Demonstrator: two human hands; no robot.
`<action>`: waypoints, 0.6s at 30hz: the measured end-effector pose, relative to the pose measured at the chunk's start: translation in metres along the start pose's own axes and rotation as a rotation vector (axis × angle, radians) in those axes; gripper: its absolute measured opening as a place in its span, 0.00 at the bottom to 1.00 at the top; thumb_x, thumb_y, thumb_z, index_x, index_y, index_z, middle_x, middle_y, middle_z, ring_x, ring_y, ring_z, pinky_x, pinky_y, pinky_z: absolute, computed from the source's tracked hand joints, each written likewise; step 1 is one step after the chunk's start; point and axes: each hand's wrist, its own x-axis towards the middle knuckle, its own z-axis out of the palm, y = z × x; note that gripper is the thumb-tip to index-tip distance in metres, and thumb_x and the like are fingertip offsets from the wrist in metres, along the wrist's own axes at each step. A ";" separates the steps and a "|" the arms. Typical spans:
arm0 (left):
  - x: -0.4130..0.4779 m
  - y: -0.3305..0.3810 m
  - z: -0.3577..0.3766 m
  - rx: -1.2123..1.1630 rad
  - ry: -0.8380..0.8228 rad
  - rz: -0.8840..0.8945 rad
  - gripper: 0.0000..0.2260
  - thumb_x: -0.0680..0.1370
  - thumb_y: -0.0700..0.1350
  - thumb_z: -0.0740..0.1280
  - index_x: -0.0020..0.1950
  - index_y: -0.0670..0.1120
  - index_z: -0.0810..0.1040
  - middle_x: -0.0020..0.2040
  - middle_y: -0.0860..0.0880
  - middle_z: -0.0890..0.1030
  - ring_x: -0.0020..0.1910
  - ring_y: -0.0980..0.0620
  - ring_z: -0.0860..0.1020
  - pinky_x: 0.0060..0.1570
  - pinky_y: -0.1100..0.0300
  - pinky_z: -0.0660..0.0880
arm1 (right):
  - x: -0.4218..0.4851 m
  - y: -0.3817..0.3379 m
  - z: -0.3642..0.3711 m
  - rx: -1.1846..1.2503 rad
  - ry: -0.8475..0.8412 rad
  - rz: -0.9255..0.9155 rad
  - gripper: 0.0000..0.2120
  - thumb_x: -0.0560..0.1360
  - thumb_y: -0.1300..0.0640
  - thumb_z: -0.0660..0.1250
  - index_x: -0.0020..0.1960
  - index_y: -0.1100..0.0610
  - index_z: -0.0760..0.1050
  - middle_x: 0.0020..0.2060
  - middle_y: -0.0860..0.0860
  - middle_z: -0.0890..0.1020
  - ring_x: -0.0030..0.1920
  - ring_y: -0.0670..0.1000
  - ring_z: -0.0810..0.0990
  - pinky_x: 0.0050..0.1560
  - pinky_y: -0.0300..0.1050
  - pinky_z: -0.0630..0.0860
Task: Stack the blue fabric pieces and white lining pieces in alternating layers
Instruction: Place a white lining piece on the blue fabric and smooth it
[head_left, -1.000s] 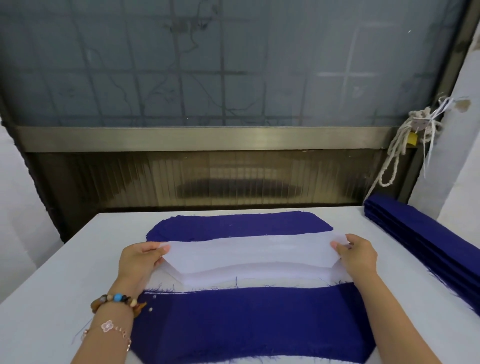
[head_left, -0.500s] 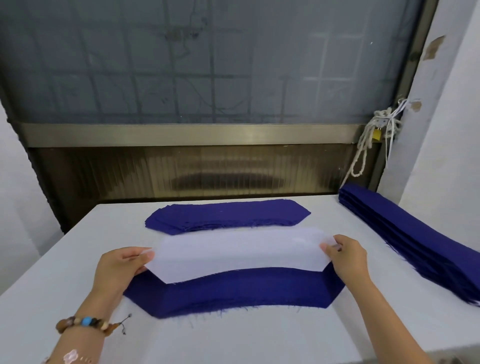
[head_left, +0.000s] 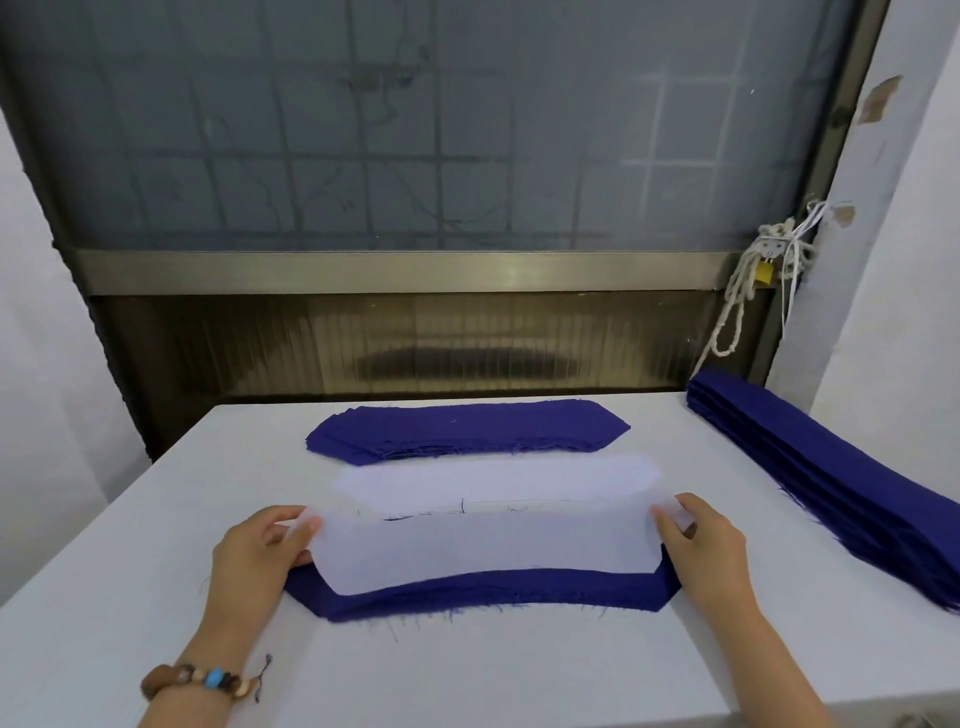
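Head view: the white lining piece (head_left: 483, 551) is stretched flat between both hands over a blue fabric piece (head_left: 498, 590) that lies near the front edge of the counter (head_left: 467, 670), about midway along it. The left hand (head_left: 254, 556) pinches the lining's left end and the right hand (head_left: 706, 551) pinches its right end, so each grip is closed on the lining and nothing else. The lining sits a little toward the far side of the blue piece. A blue band shows along the front edge and at both angled corners, while the back edge of the blue is covered.

The step in hand looks like laying this lining squarely on the blue layer. To do it well, the lining likely needs drawing slightly toward the front edge until the angled ends match, with even tension from both hands so the thin sheet does not wrinkle or sag in the middle. Lowering it flat and then letting go of both ends together should stop it skewing. The frayed blue threads could catch and drag the layer below.

Just behind lies a flat pile of white linings (head_left: 493, 480), and beyond it, toward the far edge, a pile of blue pieces (head_left: 467, 428). A long stack of blue cloth (head_left: 831, 478) runs along the right edge. A beaded bracelet (head_left: 197, 680) circles the left wrist, and a rope (head_left: 743, 291) hangs by the window frame at the far right corner.
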 end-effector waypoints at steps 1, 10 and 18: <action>-0.002 0.002 0.001 0.000 0.012 0.010 0.01 0.77 0.45 0.70 0.47 0.50 0.82 0.35 0.51 0.85 0.33 0.54 0.84 0.35 0.67 0.78 | 0.000 0.001 0.000 0.008 0.000 -0.014 0.05 0.78 0.53 0.65 0.51 0.54 0.75 0.37 0.50 0.79 0.39 0.53 0.74 0.37 0.42 0.67; -0.010 0.002 -0.002 0.141 -0.039 0.105 0.12 0.77 0.43 0.70 0.55 0.56 0.72 0.38 0.44 0.78 0.38 0.43 0.77 0.37 0.62 0.73 | 0.003 0.004 -0.002 0.039 -0.006 -0.014 0.06 0.77 0.52 0.66 0.47 0.54 0.72 0.34 0.53 0.77 0.37 0.50 0.74 0.35 0.42 0.69; -0.009 -0.001 -0.005 0.163 -0.027 0.183 0.10 0.77 0.36 0.68 0.42 0.50 0.82 0.38 0.54 0.83 0.37 0.49 0.79 0.37 0.71 0.74 | -0.001 0.003 -0.007 0.107 0.003 -0.017 0.08 0.77 0.51 0.66 0.42 0.50 0.69 0.30 0.54 0.73 0.33 0.53 0.71 0.37 0.48 0.68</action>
